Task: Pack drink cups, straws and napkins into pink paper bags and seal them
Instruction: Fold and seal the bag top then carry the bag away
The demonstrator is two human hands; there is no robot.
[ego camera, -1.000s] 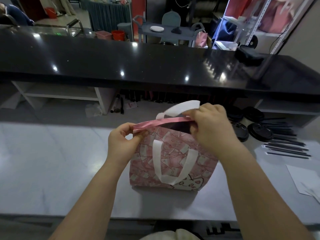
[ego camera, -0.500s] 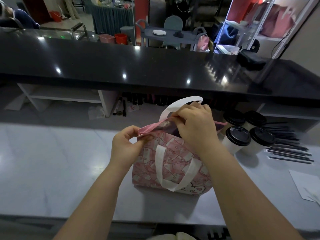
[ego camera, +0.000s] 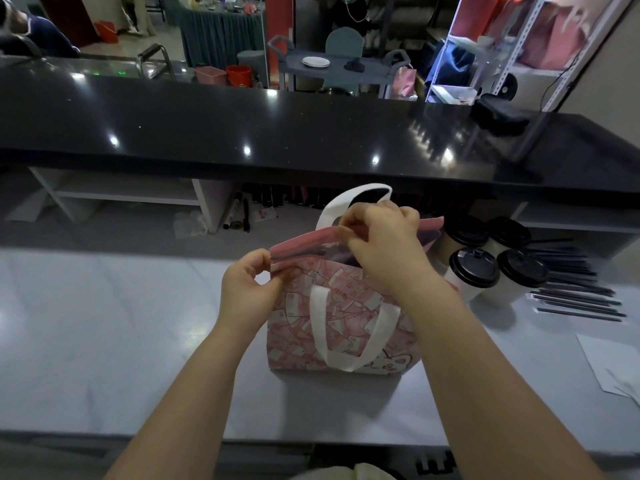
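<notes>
We see the pink paper bag (ego camera: 341, 327) standing upright on the pale grey counter (ego camera: 104, 323), one white handle (ego camera: 346, 327) hanging down its near face and the other rising behind. Our left hand (ego camera: 247, 289) is closed in a pinch on the left corner of the bag's top edge. Our right hand (ego camera: 382, 240) is closed over the top edge near the middle, fingers curled onto the rim. Just right of the bag stand four lidded drink cups (ego camera: 472, 271), and beyond them lie black straws (ego camera: 575, 292). White napkins (ego camera: 613, 365) lie at the right edge.
</notes>
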